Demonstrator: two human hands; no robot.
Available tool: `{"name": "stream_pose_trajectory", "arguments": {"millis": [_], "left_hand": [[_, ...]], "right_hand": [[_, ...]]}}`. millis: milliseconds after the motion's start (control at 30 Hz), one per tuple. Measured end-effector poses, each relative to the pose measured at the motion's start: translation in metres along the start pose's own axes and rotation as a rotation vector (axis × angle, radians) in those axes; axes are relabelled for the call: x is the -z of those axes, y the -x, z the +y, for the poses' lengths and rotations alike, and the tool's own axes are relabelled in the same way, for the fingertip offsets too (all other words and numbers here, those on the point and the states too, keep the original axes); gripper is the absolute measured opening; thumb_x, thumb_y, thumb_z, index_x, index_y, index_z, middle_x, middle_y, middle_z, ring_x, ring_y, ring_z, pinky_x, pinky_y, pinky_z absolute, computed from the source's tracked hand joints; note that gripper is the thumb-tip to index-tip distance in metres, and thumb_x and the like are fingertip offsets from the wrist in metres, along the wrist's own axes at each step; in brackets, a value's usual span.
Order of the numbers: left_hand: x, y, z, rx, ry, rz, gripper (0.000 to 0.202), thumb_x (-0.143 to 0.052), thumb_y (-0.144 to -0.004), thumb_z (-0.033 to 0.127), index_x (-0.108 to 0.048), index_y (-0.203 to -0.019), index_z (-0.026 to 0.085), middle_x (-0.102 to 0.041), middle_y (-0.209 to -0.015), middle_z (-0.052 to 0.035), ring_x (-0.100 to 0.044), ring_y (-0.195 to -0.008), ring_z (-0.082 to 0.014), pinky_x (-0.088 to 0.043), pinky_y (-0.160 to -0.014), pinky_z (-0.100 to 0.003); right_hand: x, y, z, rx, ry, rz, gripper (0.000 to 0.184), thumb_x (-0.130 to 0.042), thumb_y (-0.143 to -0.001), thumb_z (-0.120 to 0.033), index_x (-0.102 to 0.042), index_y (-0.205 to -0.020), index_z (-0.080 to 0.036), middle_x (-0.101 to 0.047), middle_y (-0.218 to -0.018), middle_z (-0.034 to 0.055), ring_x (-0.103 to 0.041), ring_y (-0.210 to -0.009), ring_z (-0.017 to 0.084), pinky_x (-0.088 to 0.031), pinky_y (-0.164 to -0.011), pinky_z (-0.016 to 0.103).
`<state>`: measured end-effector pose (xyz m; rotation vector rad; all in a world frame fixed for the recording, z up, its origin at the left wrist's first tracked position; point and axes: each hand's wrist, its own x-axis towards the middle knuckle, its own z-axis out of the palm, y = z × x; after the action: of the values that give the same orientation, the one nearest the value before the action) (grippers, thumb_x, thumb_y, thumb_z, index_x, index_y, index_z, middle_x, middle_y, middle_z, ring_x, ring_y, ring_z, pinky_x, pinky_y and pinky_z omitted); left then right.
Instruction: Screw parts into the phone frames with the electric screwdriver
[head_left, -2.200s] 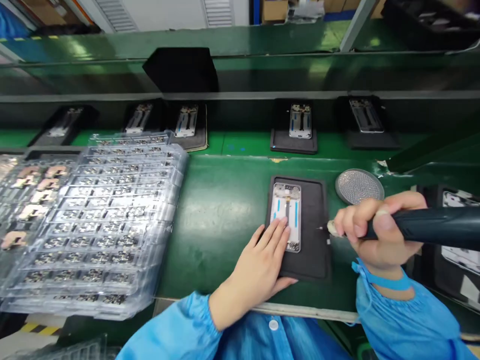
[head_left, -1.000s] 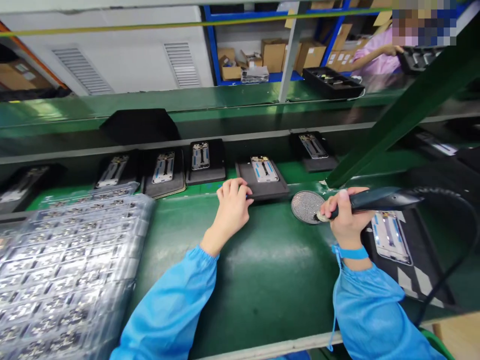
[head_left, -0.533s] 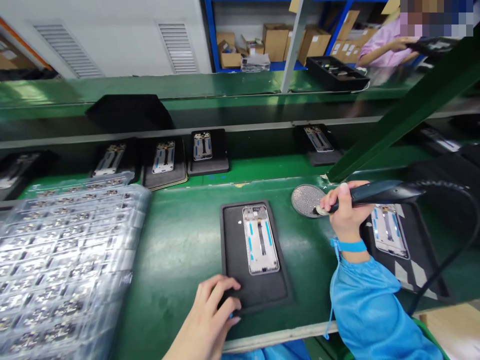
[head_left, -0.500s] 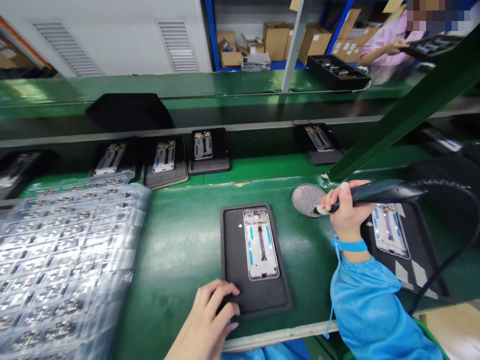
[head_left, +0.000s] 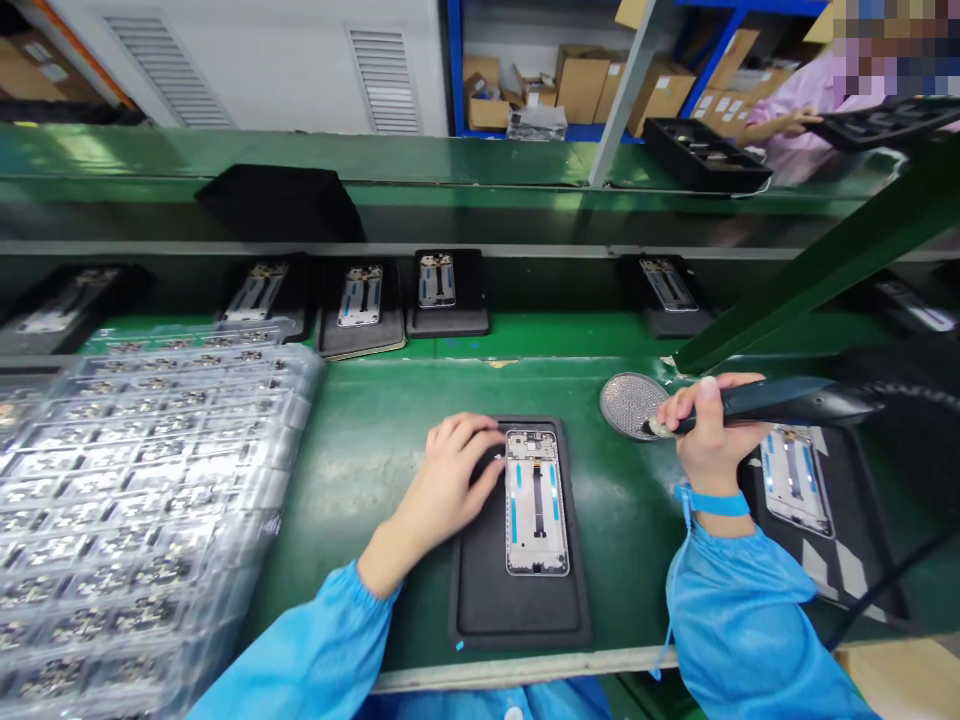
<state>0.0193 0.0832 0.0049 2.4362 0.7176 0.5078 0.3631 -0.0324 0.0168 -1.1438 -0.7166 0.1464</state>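
A silver phone frame point(head_left: 536, 505) with blue strips and a dark ribbon cable lies on a black foam tray point(head_left: 480, 615). My left hand point(head_left: 457, 475) rests over the tray's upper left side, fingers loosely bent and thumb apart, with the fingertips close to the frame's left edge. I cannot tell if they touch it. My right hand point(head_left: 712, 440) is closed around a corded electric screwdriver point(head_left: 795, 400), its tip over a round metal dish with a dotted surface point(head_left: 630, 405). To the right lies another phone frame point(head_left: 796, 485) on a black tray.
Stacked clear plastic trays point(head_left: 135, 530) of small parts fill the left. Beyond, several black trays with phone frames line a green belt. A green post point(head_left: 810, 245) slants across the right. A person in pink point(head_left: 810, 110) holds a black tray at the far side.
My left hand has moved from the tray's lower left edge up beside the top of the phone frame. The screwdriver stays at the dish. The whole view has shifted slightly.
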Motion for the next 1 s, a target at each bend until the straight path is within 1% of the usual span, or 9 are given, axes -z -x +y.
{"name": "stream_pose_trajectory", "arguments": {"millis": [100, 167, 267, 433, 600, 767, 867, 933, 1000], "left_hand": [[-0.015, -0.037, -0.021, 0.064, 0.005, 0.010, 0.037, -0.069, -0.122, 0.028, -0.081, -0.157, 0.025, -0.077, -0.171, -0.0166, -0.064, -0.164, -0.0386, -0.054, -0.138, -0.062], [-0.020, -0.046, -0.028, 0.055, 0.014, -0.032, 0.038, -0.070, -0.122, 0.028, -0.081, -0.158, 0.026, -0.078, -0.169, -0.0148, -0.065, -0.163, -0.0373, -0.051, -0.140, -0.062], [-0.023, -0.043, -0.029, 0.032, 0.028, -0.062, 0.035, -0.069, -0.123, 0.028, -0.081, -0.155, 0.025, -0.084, -0.159, -0.0130, -0.068, -0.157, -0.0355, -0.049, -0.140, -0.060], [-0.026, -0.031, -0.017, 0.033, 0.074, -0.071, 0.034, -0.071, -0.121, 0.031, -0.082, -0.153, 0.025, -0.085, -0.153, -0.0120, -0.069, -0.149, -0.0360, -0.049, -0.139, -0.061], [-0.033, -0.033, -0.008, 0.106, 0.112, -0.044, 0.033, -0.083, -0.115, 0.036, -0.085, -0.147, 0.027, -0.086, -0.148, -0.0109, -0.067, -0.148, -0.0375, -0.051, -0.136, -0.062], [-0.036, -0.035, -0.003, 0.151, 0.144, -0.034, 0.035, -0.088, -0.111, 0.036, -0.087, -0.146, 0.028, -0.085, -0.146, -0.0109, -0.066, -0.149, -0.0389, -0.051, -0.138, -0.064], [-0.038, -0.035, 0.001, 0.205, 0.159, -0.047, 0.041, -0.093, -0.107, 0.034, -0.088, -0.147, 0.028, -0.083, -0.149, -0.0117, -0.063, -0.153, -0.0407, -0.051, -0.138, -0.066], [-0.039, -0.035, 0.004, 0.226, 0.167, -0.056, 0.044, -0.094, -0.106, 0.032, -0.088, -0.149, 0.027, -0.083, -0.152, -0.0122, -0.062, -0.155, -0.0414, -0.050, -0.139, -0.067], [-0.039, -0.035, 0.005, 0.230, 0.172, -0.061, 0.045, -0.094, -0.106, 0.032, -0.087, -0.151, 0.028, -0.082, -0.153, -0.0123, -0.062, -0.156, -0.0419, -0.050, -0.139, -0.068]], "right_hand": [[0.001, 0.001, 0.000, 0.000, 0.008, -0.006, 0.060, -0.103, -0.099, -0.064, -0.055, -0.106, -0.031, -0.061, -0.063, -0.0140, -0.057, -0.044, 0.014, -0.057, -0.050, 0.029], [0.001, 0.001, 0.000, 0.007, 0.016, -0.011, 0.059, -0.103, -0.100, -0.063, -0.055, -0.107, -0.030, -0.061, -0.064, -0.0139, -0.057, -0.044, 0.014, -0.058, -0.051, 0.029], [0.001, 0.000, -0.001, 0.013, 0.018, -0.021, 0.059, -0.104, -0.100, -0.063, -0.056, -0.106, -0.030, -0.061, -0.063, -0.0135, -0.057, -0.045, 0.013, -0.057, -0.052, 0.029], [-0.001, 0.001, -0.002, -0.004, 0.038, -0.045, 0.059, -0.103, -0.100, -0.065, -0.056, -0.104, -0.030, -0.061, -0.064, -0.0129, -0.057, -0.047, 0.013, -0.057, -0.051, 0.028], [-0.003, 0.001, 0.000, -0.029, 0.059, -0.064, 0.060, -0.104, -0.099, -0.067, -0.057, -0.106, -0.030, -0.060, -0.064, -0.0133, -0.057, -0.047, 0.014, -0.059, -0.051, 0.031], [-0.007, -0.005, -0.008, -0.027, 0.096, -0.101, 0.060, -0.108, -0.093, -0.067, -0.061, -0.103, -0.030, -0.061, -0.062, -0.0112, -0.058, -0.046, 0.016, -0.054, -0.045, 0.032], [-0.023, -0.001, -0.027, 0.034, 0.024, -0.089, 0.056, -0.107, -0.096, -0.061, -0.061, -0.104, -0.030, -0.062, -0.063, -0.0113, -0.057, -0.045, 0.015, -0.056, -0.046, 0.032], [-0.042, 0.009, -0.042, 0.049, -0.077, -0.104, 0.051, -0.103, -0.102, -0.057, -0.059, -0.106, -0.032, -0.061, -0.063, -0.0124, -0.053, -0.042, 0.014, -0.055, -0.045, 0.031], [-0.065, 0.023, -0.052, 0.014, -0.154, -0.167, 0.047, -0.097, -0.107, -0.057, -0.057, -0.108, -0.033, -0.058, -0.063, -0.0136, -0.048, -0.040, 0.013, -0.051, -0.043, 0.029]]}}
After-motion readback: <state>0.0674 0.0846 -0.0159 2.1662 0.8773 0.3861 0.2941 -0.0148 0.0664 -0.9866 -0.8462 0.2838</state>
